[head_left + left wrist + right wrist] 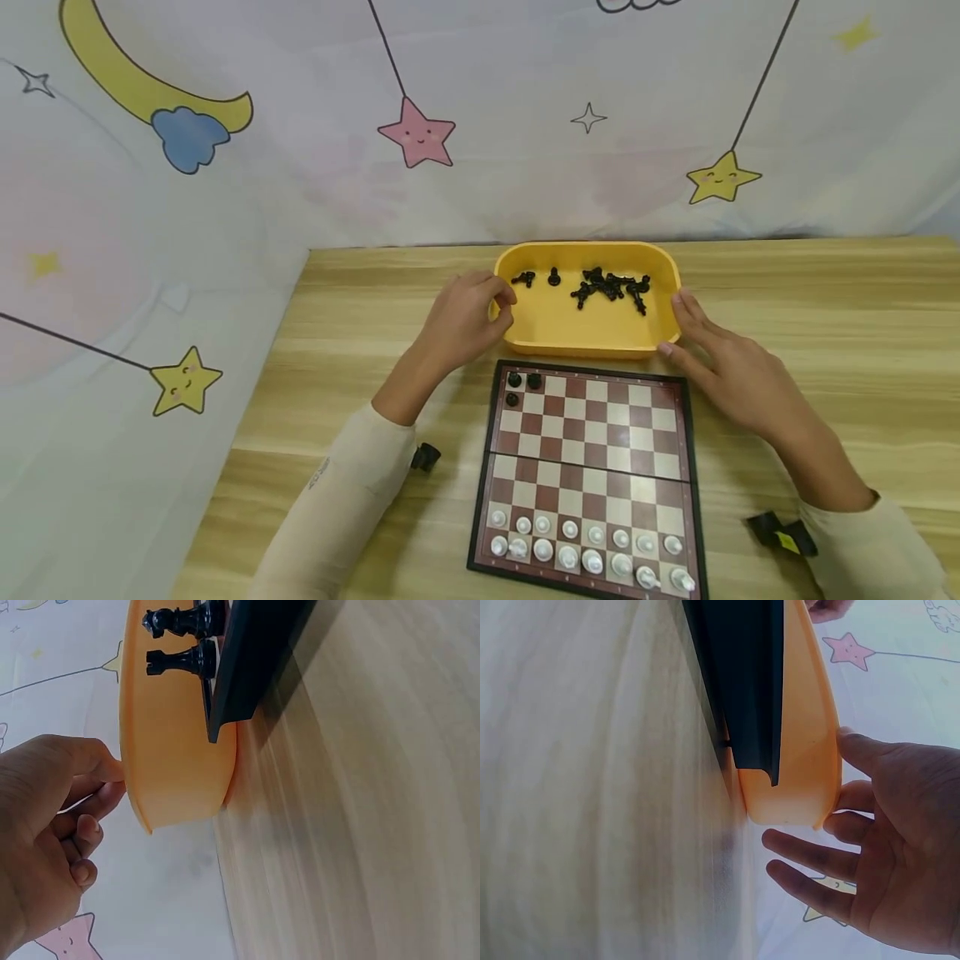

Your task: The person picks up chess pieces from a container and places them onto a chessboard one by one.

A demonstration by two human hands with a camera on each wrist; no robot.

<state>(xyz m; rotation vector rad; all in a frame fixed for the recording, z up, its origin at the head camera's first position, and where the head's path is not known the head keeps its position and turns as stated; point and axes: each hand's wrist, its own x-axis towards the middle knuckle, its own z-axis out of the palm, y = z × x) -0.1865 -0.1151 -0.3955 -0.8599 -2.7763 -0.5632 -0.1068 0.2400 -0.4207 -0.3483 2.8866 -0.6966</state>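
Note:
A yellow plastic tray (577, 340) holds several black chess pieces (607, 286), most heaped toward its right half. My left hand (471, 312) pinches the tray's left rim between thumb and index finger, its other fingers curled. At the right end, my right hand (731, 375) touches the rim with thumb and fingertips, fingers fairly straight. Nearer me lies a chessboard (588, 429). A black rook (180, 661), a black knight (184, 621) and a black pawn (512, 400) stand in its far left corner. Two rows of white chess pieces (570, 529) fill the near side.
The wood-grain table (360, 333) meets a pale cloth backdrop (525, 192) printed with stars and a moon, just behind the tray. The board's raised dark edge (754, 697) stands close to the tray. Black straps (780, 533) show near both sleeves.

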